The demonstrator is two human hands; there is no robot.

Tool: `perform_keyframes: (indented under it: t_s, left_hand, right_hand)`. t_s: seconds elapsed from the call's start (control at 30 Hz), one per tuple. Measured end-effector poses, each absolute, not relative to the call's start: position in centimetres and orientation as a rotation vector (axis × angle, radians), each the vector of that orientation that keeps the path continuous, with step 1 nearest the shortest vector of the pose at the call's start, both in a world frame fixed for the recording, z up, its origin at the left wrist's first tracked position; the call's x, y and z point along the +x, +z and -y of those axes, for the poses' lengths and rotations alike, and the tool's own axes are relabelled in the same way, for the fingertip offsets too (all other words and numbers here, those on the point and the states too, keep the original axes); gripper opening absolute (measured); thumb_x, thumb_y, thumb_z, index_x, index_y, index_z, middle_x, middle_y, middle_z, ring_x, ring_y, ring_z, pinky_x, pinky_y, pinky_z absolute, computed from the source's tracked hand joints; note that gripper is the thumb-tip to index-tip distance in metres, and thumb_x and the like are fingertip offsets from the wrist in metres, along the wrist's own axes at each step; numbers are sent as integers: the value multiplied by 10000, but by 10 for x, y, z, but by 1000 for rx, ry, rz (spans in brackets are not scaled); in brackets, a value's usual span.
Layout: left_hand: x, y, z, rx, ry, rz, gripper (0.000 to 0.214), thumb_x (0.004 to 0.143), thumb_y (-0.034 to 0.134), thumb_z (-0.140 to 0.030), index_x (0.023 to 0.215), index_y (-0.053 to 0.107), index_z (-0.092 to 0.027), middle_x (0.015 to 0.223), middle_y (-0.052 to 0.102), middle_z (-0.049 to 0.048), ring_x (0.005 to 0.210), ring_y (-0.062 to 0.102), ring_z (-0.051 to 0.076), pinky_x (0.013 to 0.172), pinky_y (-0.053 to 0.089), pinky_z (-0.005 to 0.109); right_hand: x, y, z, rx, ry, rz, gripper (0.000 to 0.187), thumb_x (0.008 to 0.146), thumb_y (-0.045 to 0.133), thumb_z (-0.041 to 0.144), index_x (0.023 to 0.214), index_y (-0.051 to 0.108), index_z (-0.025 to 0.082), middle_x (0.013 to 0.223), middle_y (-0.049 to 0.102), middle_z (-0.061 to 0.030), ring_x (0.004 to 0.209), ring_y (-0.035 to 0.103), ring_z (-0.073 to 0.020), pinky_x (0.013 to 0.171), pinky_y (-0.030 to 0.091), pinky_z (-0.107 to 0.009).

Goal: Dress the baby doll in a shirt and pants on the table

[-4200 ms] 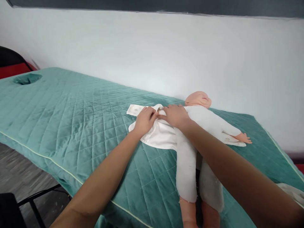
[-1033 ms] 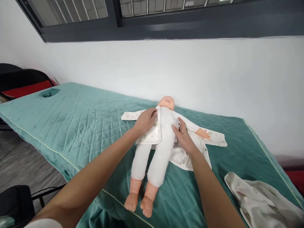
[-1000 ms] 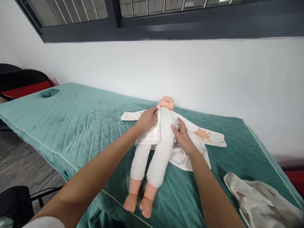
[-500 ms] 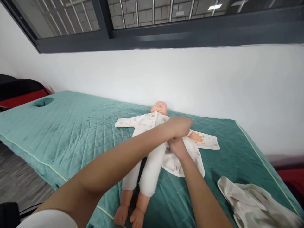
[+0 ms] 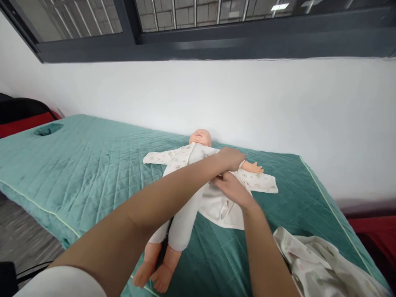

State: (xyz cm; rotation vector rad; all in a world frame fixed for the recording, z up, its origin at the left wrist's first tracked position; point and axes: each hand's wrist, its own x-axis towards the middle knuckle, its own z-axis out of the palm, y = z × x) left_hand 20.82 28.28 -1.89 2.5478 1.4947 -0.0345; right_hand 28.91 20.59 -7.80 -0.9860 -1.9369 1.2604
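Note:
A baby doll [image 5: 182, 225] with a white cloth body lies on its back, one arm in the sleeve of a printed white baby shirt [image 5: 178, 160] and the other arm bare. My left hand [image 5: 232, 159] reaches across the doll's chest and is closed round that bare arm; the doll's small hand [image 5: 252, 167] sticks out beyond my fingers. Just below, my right hand [image 5: 230, 186] has its fingers bent at the shirt's spread-out half, by the doll's side. What the fingertips pinch is partly hidden under my left hand. The shirt's other sleeve lies flat to the right.
The doll rests on a green quilted bed cover [image 5: 102, 165]. A crumpled printed cloth [image 5: 321, 264] lies at the bed's near right. Behind rises a white wall [image 5: 278, 103] under a dark window frame [image 5: 247, 39]. A hole [image 5: 48, 129] shows at the bed's far left.
My right hand's fingers have loosened from a tight fist and lie further out towards the left. The doll's bare hand has lifted off the sleeve and points right. The view has shifted slightly.

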Motion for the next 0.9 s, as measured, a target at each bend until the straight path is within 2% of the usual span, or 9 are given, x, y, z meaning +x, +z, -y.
perform_keyframes:
  t_s: [0.13,0.2,0.27,0.33,0.43,0.57,0.63,0.77,0.9]
  left_hand:
    - [200,-12,-282,2469,99,-1500,251,695,709,-91,908,645,-207,864,722,89,771,694,295,741,466,389]
    - [197,-13,-281,2500,68,-1495,219,739,688,-138,942,637,-204,915,726,99,782,689,287,731,467,383]
    - [195,-16,-280,2561,36,-1498,245,770,654,-148,1006,634,-210,977,730,99,837,689,279,746,471,368]
    - [195,-19,-278,2607,-12,-1510,298,781,633,-150,1070,626,-223,1033,732,88,901,690,266,776,476,349]
    - [193,-21,-275,2660,-104,-1514,324,803,608,-170,1122,611,-224,1091,727,82,943,688,255,802,483,339]
    - [191,-24,-273,2711,-98,-1505,330,823,587,-189,1151,601,-226,1119,723,80,981,683,264,801,487,345]
    - [189,-27,-273,2720,-83,-1508,327,833,589,-210,1160,600,-225,1125,724,81,984,681,266,800,484,343]
    - [188,-31,-269,2758,-88,-1484,316,836,593,-202,1151,618,-210,1091,734,88,966,679,274,829,473,369]
    - [188,-34,-260,2818,-44,-1455,282,832,614,-226,1108,653,-184,1081,734,103,1005,663,293,906,438,410]
  right_hand:
    - [337,-69,-217,-1192,1267,1985,277,882,599,451,990,749,245,1067,767,-42,1039,703,-282,957,539,-439]
    - [350,-78,-227,-1573,1053,1837,277,871,575,442,779,709,218,849,756,-82,897,720,-297,847,553,-453]
    - [352,-90,-236,-1832,787,1718,293,826,626,480,686,640,223,766,720,-113,892,709,-334,806,537,-471]
    - [345,-98,-241,-1954,627,1695,314,760,704,518,679,611,229,819,723,-137,967,692,-359,824,517,-469]
    - [332,-103,-244,-2012,659,1688,291,697,766,458,663,604,219,909,736,-147,1016,683,-348,840,492,-420]
    - [339,-103,-248,-1923,738,1561,140,697,701,309,646,612,213,894,730,-119,1011,670,-316,801,464,-354]
    - [352,-104,-250,-1845,776,1456,84,693,654,290,676,621,216,806,713,-78,909,664,-275,720,454,-317]
    - [377,-105,-250,-1635,927,1210,181,673,639,388,675,556,228,570,578,16,575,550,-171,521,405,-273]
    - [387,-100,-249,-1384,1047,1054,276,620,692,437,638,489,252,529,542,30,483,518,-156,461,443,-298]
